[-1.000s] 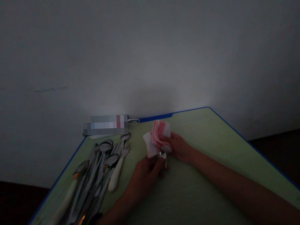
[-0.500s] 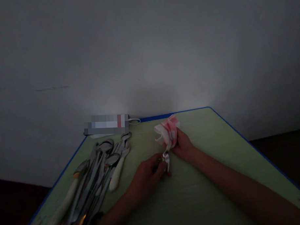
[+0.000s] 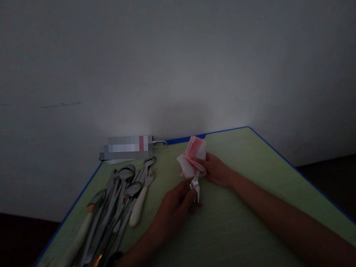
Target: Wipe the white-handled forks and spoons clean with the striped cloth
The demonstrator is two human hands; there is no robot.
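The fork (image 3: 195, 182) is pinched by the left fingers (image 3: 190, 197), its hidden end seemingly pointing away from them into the cloth (image 3: 192, 158) pinched by the right fingers (image 3: 202, 163).

"What lies on the table (image 3: 254, 158), left side?"
"Cutlery (image 3: 138, 203), with an object (image 3: 126, 149), too blurred to name, behind it."
"And right of the cutlery?"
"The left hand (image 3: 174, 203), a fork (image 3: 195, 182) in it; behind the fork, a cloth (image 3: 193, 158), with the right hand (image 3: 218, 170) at its right."
"Behind everything?"
"The wall (image 3: 175, 63)."
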